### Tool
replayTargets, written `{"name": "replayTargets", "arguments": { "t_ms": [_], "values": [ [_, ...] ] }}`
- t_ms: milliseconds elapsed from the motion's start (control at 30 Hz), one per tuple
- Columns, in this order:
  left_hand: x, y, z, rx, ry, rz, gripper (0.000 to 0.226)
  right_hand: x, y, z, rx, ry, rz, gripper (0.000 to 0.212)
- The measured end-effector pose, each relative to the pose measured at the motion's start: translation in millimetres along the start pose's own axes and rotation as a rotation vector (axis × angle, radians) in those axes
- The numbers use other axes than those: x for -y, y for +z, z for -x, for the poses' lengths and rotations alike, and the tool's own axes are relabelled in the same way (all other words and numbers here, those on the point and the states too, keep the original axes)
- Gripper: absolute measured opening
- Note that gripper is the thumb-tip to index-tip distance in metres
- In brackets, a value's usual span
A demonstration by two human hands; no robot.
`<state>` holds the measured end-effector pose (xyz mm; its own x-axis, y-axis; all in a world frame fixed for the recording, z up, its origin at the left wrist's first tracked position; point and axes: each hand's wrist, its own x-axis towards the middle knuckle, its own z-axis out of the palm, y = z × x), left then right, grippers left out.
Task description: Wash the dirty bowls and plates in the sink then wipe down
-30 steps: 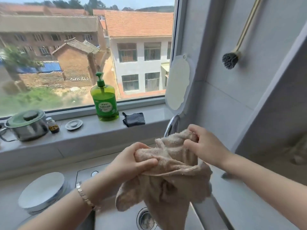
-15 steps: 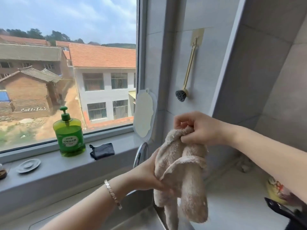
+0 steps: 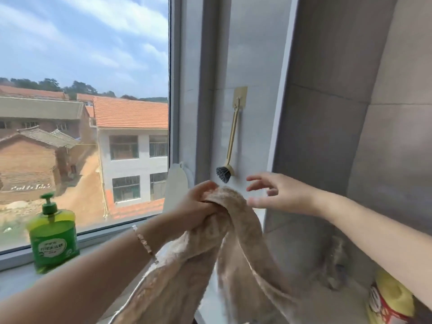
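The window [image 3: 84, 113] fills the frame from 9 to 12 o'clock, showing sky, tiled roofs and a white building outside. The grey tiled wall [image 3: 350, 113] takes up the side from 1 to 4 o'clock, with a paler strip between it and the window frame.

The towel [image 3: 236, 232], beige and plush, hangs near centre and trails down toward 6 o'clock in two long folds, its lower parts blurred. The left hand [image 3: 196, 206] is closed in a fist around the towel's top, the cloth bunched over its knuckles; a bracelet [image 3: 143, 242] sits on that wrist, toward 7 o'clock from the hand. The right hand [image 3: 278, 195], at 3 o'clock from the left, has its fingers spread and loose, holding nothing, just beside the towel's top fold; whether a fingertip touches the cloth cannot be told.

The soap bottle [image 3: 53, 239], green with a pump top, stands upright on the sill at 8 o'clock. A yellow and red container [image 3: 388, 302] shows partly at 5 o'clock, under the right forearm.

The brush [image 3: 230, 148] hangs upright on the pale strip at 12 o'clock from the hands, dark bristles down, well clear of the towel. Its handle hangs from a gold hook [image 3: 240, 97] stuck to the wall.
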<state>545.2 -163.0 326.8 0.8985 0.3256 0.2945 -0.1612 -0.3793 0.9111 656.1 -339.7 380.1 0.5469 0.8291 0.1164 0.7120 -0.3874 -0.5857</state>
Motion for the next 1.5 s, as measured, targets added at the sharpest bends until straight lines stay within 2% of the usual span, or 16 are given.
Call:
{"name": "replayTargets", "arguments": {
  "t_ms": [67, 267, 367, 467, 533, 667, 800, 833, 900, 1000, 1067, 1133, 1267, 1367, 1433, 1500],
  "values": [
    [-24, 7, -27, -0.042, 0.049, -0.024, 0.027, 1, -1, -20, -0.05, -0.088, -0.025, 0.052],
    [-64, -23, -93, -0.109, 0.176, -0.326, 0.033, 8, -45, -84, -0.336, -0.202, -0.014, 0.02],
    [-61, -43, -121, -0.286, 0.239, -0.478, 0.026, 13, -65, -119, -0.435, -0.244, 0.099, 0.006],
    [-64, -55, -158, -0.548, 0.301, -0.699, 0.02, 22, -80, -152, -0.608, -0.262, 0.296, 0.017],
    [-72, -57, -185, -0.65, 0.337, -0.745, 0.018, 28, -93, -169, -0.728, -0.288, 0.455, 0.023],
    [-89, -56, -240, -0.685, 0.409, -0.66, 0.022, 36, -122, -196, -0.863, -0.31, 0.579, 0.019],
    [-85, -54, -276, -0.727, 0.461, -0.602, 0.024, 43, -126, -213, -0.812, -0.255, 0.802, 0.025],
    [-80, -52, -279, -0.697, 0.455, -0.582, 0.023, 44, -124, -214, -0.787, -0.239, 0.853, 0.024],
    [-67, -48, -283, -0.508, 0.377, -0.484, 0.023, 46, -120, -218, -0.716, -0.204, 0.914, 0.024],
    [-42, -49, -281, -0.237, 0.157, -0.328, 0.032, 50, -112, -219, -0.623, -0.098, 0.888, 0.03],
    [-27, -56, -277, -0.13, 0.072, -0.364, 0.036, 51, -105, -222, -0.571, -0.032, 0.887, 0.033],
    [-19, -64, -269, -0.105, 0.032, -0.419, 0.039, 53, -97, -222, -0.513, 0.05, 0.915, 0.036],
    [-20, -73, -239, -0.229, -0.005, -0.455, 0.043, 53, -91, -228, -0.49, 0.12, 1.011, 0.042],
    [-22, -82, -207, -0.204, -0.029, -0.537, 0.035, 56, -77, -228, -0.492, 0.165, 1.169, 0.039],
    [-20, -89, -181, -0.136, -0.06, -0.641, 0.025, 59, -58, -216, -0.541, 0.09, 1.192, 0.037],
    [-18, -98, -155, -0.062, -0.146, -0.771, 0.02, 65, -39, -199, -0.506, -0.07, 1.012, 0.031]
  ]
}}
